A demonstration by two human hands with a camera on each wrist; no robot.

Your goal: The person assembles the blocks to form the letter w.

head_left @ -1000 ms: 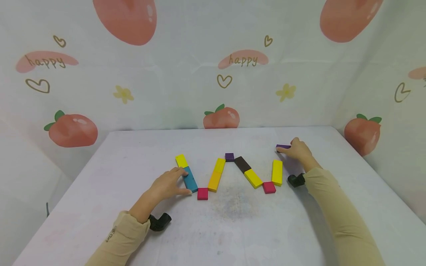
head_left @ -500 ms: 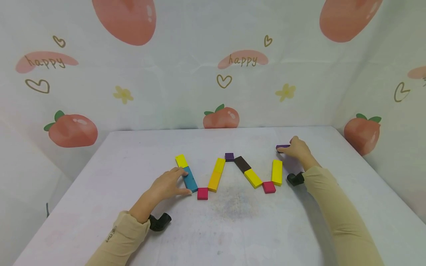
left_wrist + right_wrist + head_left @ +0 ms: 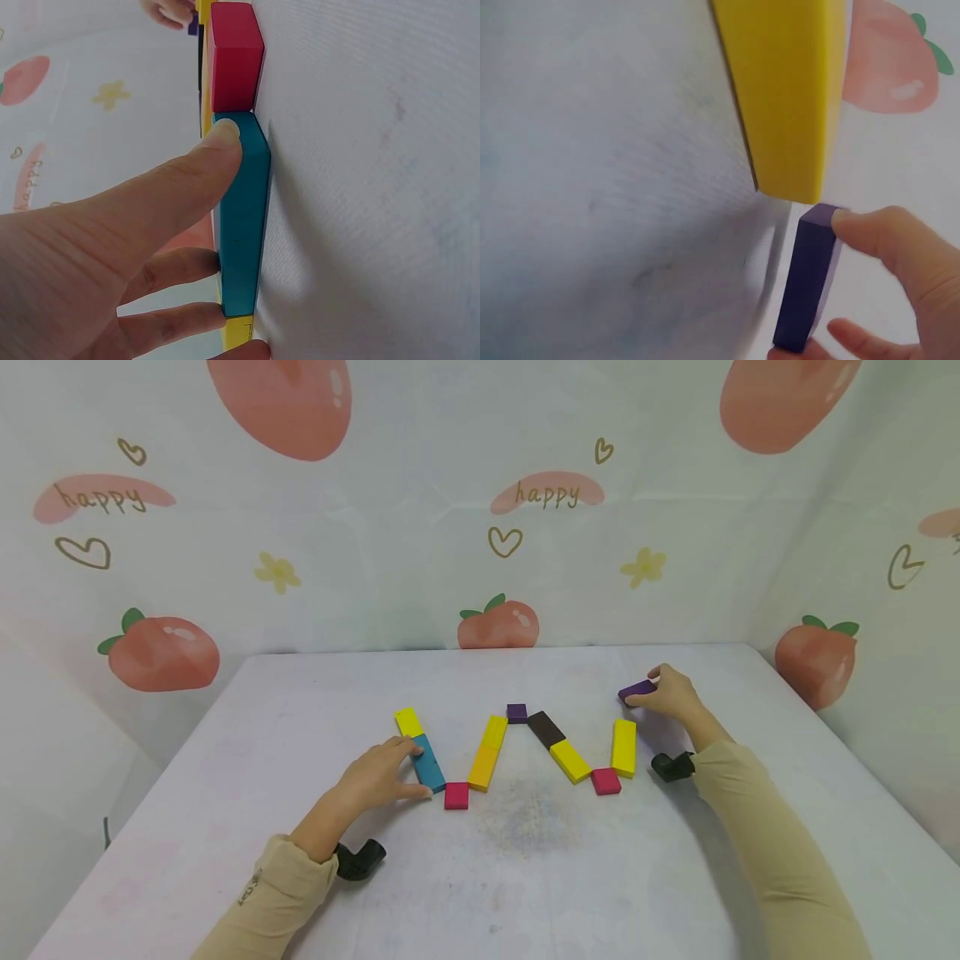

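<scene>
Flat coloured blocks lie in a zigzag row on the white table (image 3: 225, 777). My left hand (image 3: 375, 777) rests on the blue block (image 3: 429, 763) (image 3: 244, 217), thumb at its near end and fingers along its side, beside a red square block (image 3: 456, 796) (image 3: 235, 54). My right hand (image 3: 667, 693) pinches a purple block (image 3: 636, 691) (image 3: 808, 277) and holds it tilted just beyond the far end of the right yellow block (image 3: 624, 747) (image 3: 780, 90).
The row also holds a yellow block (image 3: 408, 722), a pair of yellow blocks (image 3: 488, 753), a small purple square (image 3: 517, 712), a dark brown block (image 3: 545, 729), another yellow block (image 3: 571, 762) and a second red square (image 3: 606, 781). Fabric walls close in the table.
My right hand has tipped and slightly lifted the purple block, and the wrist has shifted a little. The left hand and the blue block have not moved.
</scene>
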